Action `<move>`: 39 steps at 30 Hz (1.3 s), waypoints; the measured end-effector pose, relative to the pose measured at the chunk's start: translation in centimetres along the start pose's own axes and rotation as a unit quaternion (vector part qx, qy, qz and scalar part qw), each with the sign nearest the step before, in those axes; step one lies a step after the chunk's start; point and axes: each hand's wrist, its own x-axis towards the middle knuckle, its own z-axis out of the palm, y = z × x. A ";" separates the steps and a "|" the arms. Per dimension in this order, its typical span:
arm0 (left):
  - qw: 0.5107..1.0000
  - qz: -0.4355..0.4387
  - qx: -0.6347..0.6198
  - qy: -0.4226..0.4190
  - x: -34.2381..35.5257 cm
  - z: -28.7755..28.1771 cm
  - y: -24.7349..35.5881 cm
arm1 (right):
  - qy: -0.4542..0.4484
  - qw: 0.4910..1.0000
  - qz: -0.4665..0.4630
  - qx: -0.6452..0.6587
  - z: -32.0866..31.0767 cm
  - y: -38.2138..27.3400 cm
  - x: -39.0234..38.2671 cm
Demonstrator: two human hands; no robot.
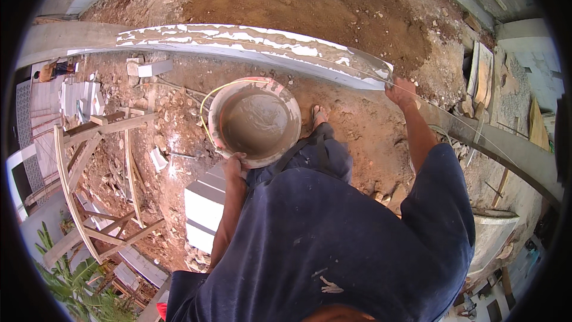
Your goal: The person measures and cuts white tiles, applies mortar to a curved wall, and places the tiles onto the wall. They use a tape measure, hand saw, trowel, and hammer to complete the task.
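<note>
My left hand is closed on the near rim of a round bucket. Wet grey mortar fills much of the bucket, and a yellow handle loops out on its left side. My right hand is at the right end of a low white block wall, fingers curled. A small dark shape shows by its fingertips; what the hand holds is too hard to make out. Patchy grey mortar covers the wall's top, and a thin string runs along the wall and past my right hand.
A wooden trestle stands at left. White blocks are stacked beside my left forearm. A grey concrete beam continues right from the wall. Rubble and stones litter the brown soil. Another person is far left.
</note>
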 end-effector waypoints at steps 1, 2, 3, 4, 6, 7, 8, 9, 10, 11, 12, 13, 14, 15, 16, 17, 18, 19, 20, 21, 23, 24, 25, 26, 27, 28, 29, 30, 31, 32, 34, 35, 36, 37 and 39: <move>1.000 0.019 -0.016 0.006 -0.8 0.1 0.4 | 0.003 1.000 0.013 0.014 0.4 0.0 0.2; 0.998 0.037 -0.036 0.020 -1.2 -0.1 0.4 | 0.023 0.999 0.015 0.037 -0.2 -1.3 0.2; 0.998 0.027 -0.045 0.021 -1.0 -1.0 0.0 | 0.036 0.998 0.017 0.058 -0.9 -2.9 -0.7; 0.998 0.016 -0.055 0.023 -0.2 -1.8 -0.4 | 0.048 0.996 0.018 0.079 -1.2 -4.1 -1.0; 0.997 -0.003 -0.080 0.017 1.0 -1.7 -0.9 | 0.102 0.993 -0.032 0.056 0.2 -5.6 -0.1; 0.995 -0.014 -0.096 0.021 1.5 -1.7 -1.1 | 0.099 0.991 -0.057 0.062 0.2 -7.4 0.3; 0.994 -0.021 -0.109 0.022 1.6 -1.7 -0.7 | 0.098 0.990 -0.078 0.071 0.0 -8.9 0.7; 0.994 -0.004 -0.104 0.018 1.6 -1.8 -0.5 | 0.029 0.996 -0.073 0.037 0.0 -10.3 1.6; 0.995 0.012 -0.099 0.014 1.5 -1.8 -0.4 | 0.014 0.996 -0.072 0.048 0.0 -11.4 1.8; 0.995 0.029 -0.098 0.016 1.6 -2.2 -0.2 | -0.001 0.995 -0.079 0.057 -0.4 -13.5 2.0; 0.994 0.037 -0.096 0.022 2.0 -2.5 -0.2 | -0.016 0.994 -0.084 0.063 -0.8 -15.1 2.0; 0.994 0.046 -0.093 0.026 2.4 -2.7 -0.1 | 0.050 0.991 -0.090 0.080 -0.6 -16.7 2.1; 0.994 0.047 -0.090 0.034 2.4 -3.0 -0.7 | 0.039 0.992 -0.096 0.071 -0.2 -17.7 2.4; 0.994 0.041 -0.097 0.026 2.0 -2.8 -0.5 | 0.033 0.993 -0.100 0.058 -0.2 -18.1 3.0; 0.994 0.034 -0.104 0.018 1.7 -2.6 0.0 | 0.027 0.993 -0.103 0.044 -0.3 -18.4 3.6; 0.993 0.035 -0.114 0.011 1.9 -2.5 0.8 | 0.007 0.995 -0.091 0.037 -0.7 -19.0 3.9; 0.994 0.043 -0.103 0.011 3.1 -2.8 1.2 | 0.035 0.992 -0.104 0.069 -2.1 -20.2 3.4; 0.994 0.050 -0.094 0.016 4.3 -3.2 1.0 | 0.060 0.986 -0.121 0.100 -3.5 -21.6 2.0; 0.996 0.045 -0.081 0.017 4.6 -3.3 0.3 | 0.074 0.980 -0.135 0.125 -4.6 -22.6 0.4; 0.995 0.050 -0.077 0.032 4.3 -3.5 0.6 | 0.055 0.976 -0.173 0.121 -5.8 -24.3 -1.3; 0.995 0.054 -0.074 0.047 3.7 -2.8 2.7 | 0.037 0.959 -0.259 0.106 -5.8 -27.5 -3.5; 0.994 0.055 -0.090 0.031 4.4 -2.7 2.3 | 0.045 0.942 -0.315 0.103 -4.9 -29.3 -3.6; 0.992 0.060 -0.107 0.020 5.5 -2.9 1.7 | -0.004 0.946 -0.319 0.051 -5.0 -31.9 -4.2; 0.990 0.072 -0.125 0.010 6.5 -2.7 1.5 | -0.046 0.946 -0.320 0.001 -5.1 -34.4 -4.6; 0.983 0.110 -0.146 0.012 6.6 -1.9 1.7 | -0.106 0.947 -0.302 -0.013 -4.6 -36.8 -4.6; 0.984 0.116 -0.135 0.014 6.1 -1.1 2.8 | -0.165 0.945 -0.280 -0.029 -3.9 -38.3 -4.1; 0.985 0.119 -0.120 0.020 5.0 -0.9 4.0 | -0.179 0.949 -0.258 0.005 -3.4 -38.9 -3.6; 0.986 0.125 -0.105 0.023 4.7 -1.0 5.0 | -0.191 0.953 -0.233 0.039 -2.9 -39.3 -3.1; 0.991 0.106 -0.031 0.069 5.4 -0.9 5.0 | -0.202 0.954 -0.207 0.075 -2.4 -39.3 -2.6; 0.992 0.101 -0.050 0.063 6.0 -1.2 4.8 | -0.198 0.943 -0.223 0.145 -1.5 -37.9 -2.3; 0.991 0.088 -0.089 0.048 6.5 -1.7 3.9 | -0.288 0.890 -0.194 0.297 -1.8 -34.3 -2.7; 0.989 0.091 -0.103 0.061 6.9 -1.8 3.3 | -0.378 0.834 -0.145 0.375 -2.7 -33.0 -3.2; 0.986 0.096 -0.120 0.067 7.1 -1.5 3.0 | -0.390 0.809 -0.121 0.423 -3.2 -30.8 -3.2; 0.983 0.102 -0.132 0.072 7.2 -1.1 2.9 | -0.400 0.781 -0.093 0.471 -3.8 -28.6 -3.0; 0.981 0.114 -0.131 0.081 6.1 -1.1 3.8 | -0.372 0.784 -0.058 0.493 -4.9 -23.9 -1.9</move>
